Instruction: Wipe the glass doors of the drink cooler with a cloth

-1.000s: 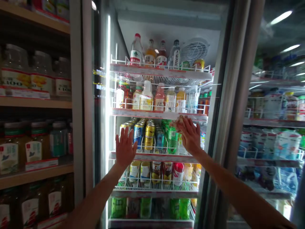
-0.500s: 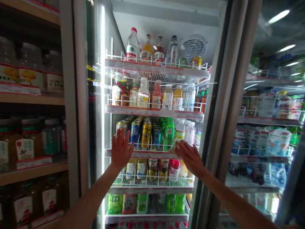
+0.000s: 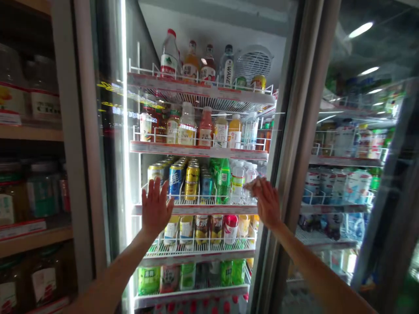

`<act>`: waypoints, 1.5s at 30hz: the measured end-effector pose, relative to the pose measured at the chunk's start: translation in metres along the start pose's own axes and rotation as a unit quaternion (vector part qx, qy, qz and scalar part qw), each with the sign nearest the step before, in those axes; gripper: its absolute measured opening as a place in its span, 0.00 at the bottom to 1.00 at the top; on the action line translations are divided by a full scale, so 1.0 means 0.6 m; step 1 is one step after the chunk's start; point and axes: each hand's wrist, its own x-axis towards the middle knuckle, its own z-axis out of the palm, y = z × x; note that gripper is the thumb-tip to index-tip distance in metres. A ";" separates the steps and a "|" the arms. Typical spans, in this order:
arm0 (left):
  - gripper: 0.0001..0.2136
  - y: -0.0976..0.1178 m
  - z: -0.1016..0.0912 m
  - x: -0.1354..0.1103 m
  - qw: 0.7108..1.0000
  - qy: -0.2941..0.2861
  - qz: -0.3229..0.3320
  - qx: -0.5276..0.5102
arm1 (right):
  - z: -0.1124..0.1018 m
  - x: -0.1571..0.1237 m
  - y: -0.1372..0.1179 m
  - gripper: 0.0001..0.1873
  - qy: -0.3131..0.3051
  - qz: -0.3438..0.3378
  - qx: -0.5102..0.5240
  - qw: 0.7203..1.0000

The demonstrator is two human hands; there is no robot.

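Observation:
I stand in front of a lit drinks fridge with a glass door (image 3: 108, 144). My left hand (image 3: 156, 208) lies flat against the glass with its fingers spread, level with the shelf of cans (image 3: 191, 181). My right hand (image 3: 267, 201) is near the door's right frame (image 3: 291, 131). It presses a small pale cloth or wad of paper (image 3: 252, 184) under its fingertips, in front of the clear bottles (image 3: 238, 183). Both forearms reach up from the bottom of the view.
Wire shelves hold bottles at the top (image 3: 196, 65), juice bottles (image 3: 203, 128) below, then cans and small bottles (image 3: 203, 229). Wooden shelves of jars (image 3: 39, 192) stand to the left. A second glass-fronted fridge (image 3: 343, 183) stands to the right.
My right hand with the cloth slid down from the juice-shelf edge, then up and right toward the door frame. My left hand has stayed flat on the glass. The view has shifted right.

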 end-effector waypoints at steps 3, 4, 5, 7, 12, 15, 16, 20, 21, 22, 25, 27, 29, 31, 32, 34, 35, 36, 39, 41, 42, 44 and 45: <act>0.32 0.003 0.001 -0.006 1.000 -0.002 -0.004 -0.001 | 0.006 0.015 -0.016 0.35 0.042 0.052 0.008 0.998; 0.32 0.003 0.001 -0.010 1.000 -0.006 -0.002 0.000 | 0.009 0.012 -0.031 0.35 0.024 0.019 0.020 0.999; 0.32 0.003 0.000 -0.014 1.000 -0.010 0.002 0.001 | 0.011 0.006 -0.049 0.34 -0.008 -0.033 0.036 0.999; 0.33 0.001 -0.003 -0.023 1.000 -0.020 0.016 0.004 | 0.015 -0.003 -0.087 0.34 -0.073 -0.130 0.069 0.986; 0.33 -0.003 -0.013 -0.044 0.998 -0.032 0.044 0.020 | 0.030 0.036 -0.141 0.32 -0.040 -0.041 0.082 0.995; 0.32 -0.010 -0.023 -0.059 0.997 -0.058 0.048 0.031 | 0.038 0.048 -0.171 0.29 -0.071 -0.102 0.096 0.988; 0.32 -0.015 -0.027 -0.066 0.996 -0.070 0.048 0.034 | 0.040 0.047 -0.182 0.28 -0.098 -0.159 0.105 0.977; 0.30 -0.040 -0.047 -0.100 0.994 -0.098 0.023 0.051 | 0.049 0.064 -0.220 0.26 -0.125 -0.209 0.111 0.963; 0.29 -0.047 -0.052 -0.107 0.993 -0.102 0.013 0.056 | 0.052 0.075 -0.228 0.27 -0.109 -0.168 0.106 0.974; 0.28 -0.053 -0.057 -0.113 0.992 -0.108 0.005 0.062 | 0.055 0.085 -0.237 0.27 -0.095 -0.132 0.103 0.981; 0.26 -0.072 -0.072 -0.122 0.988 -0.132 -0.011 0.076 | 0.064 0.098 -0.271 0.29 -0.098 -0.161 0.125 0.974; 0.26 -0.085 -0.082 -0.123 0.985 -0.148 -0.023 0.083 | 0.070 0.098 -0.297 0.29 -0.119 -0.244 0.155 0.950; 0.25 -0.099 -0.092 -0.124 0.981 -0.165 -0.037 0.094 | 0.076 0.103 -0.320 0.29 -0.122 -0.257 0.171 0.943; 0.25 -0.111 -0.101 -0.127 0.977 -0.180 -0.051 0.103 | 0.083 0.111 -0.340 0.28 -0.112 -0.200 0.171 0.958; 0.25 -0.117 -0.106 -0.130 0.975 -0.186 -0.058 0.108 | 0.086 0.113 -0.348 0.28 -0.107 -0.177 0.171 0.963; 0.25 -0.126 -0.117 -0.136 0.971 -0.195 -0.070 0.118 | 0.090 0.109 -0.365 0.29 -0.106 -0.187 0.182 0.960; 0.25 -0.130 -0.122 -0.140 0.969 -0.199 -0.073 0.124 | 0.092 0.104 -0.373 0.29 -0.111 -0.221 0.194 0.949; 0.25 -0.133 -0.129 -0.143 0.968 -0.203 -0.075 0.130 | 0.094 0.100 -0.382 0.29 -0.117 -0.265 0.206 0.935; 0.26 -0.144 -0.147 -0.154 0.964 -0.207 -0.078 0.148 | 0.100 0.114 -0.406 0.29 -0.125 -0.323 0.225 0.911; 0.26 -0.150 -0.157 -0.159 0.964 -0.200 -0.086 0.156 | 0.106 0.145 -0.424 0.29 -0.117 -0.279 0.225 0.926; 0.26 -0.152 -0.161 -0.161 0.964 -0.195 -0.089 0.158 | 0.109 0.161 -0.433 0.29 -0.110 -0.250 0.223 0.936; 0.26 -0.155 -0.166 -0.164 0.965 -0.187 -0.088 0.161 | 0.114 0.181 -0.454 0.29 -0.105 -0.222 0.226 0.943; 0.26 -0.155 -0.168 -0.166 0.966 -0.183 -0.084 0.162 | 0.117 0.183 -0.465 0.30 -0.108 -0.230 0.231 0.939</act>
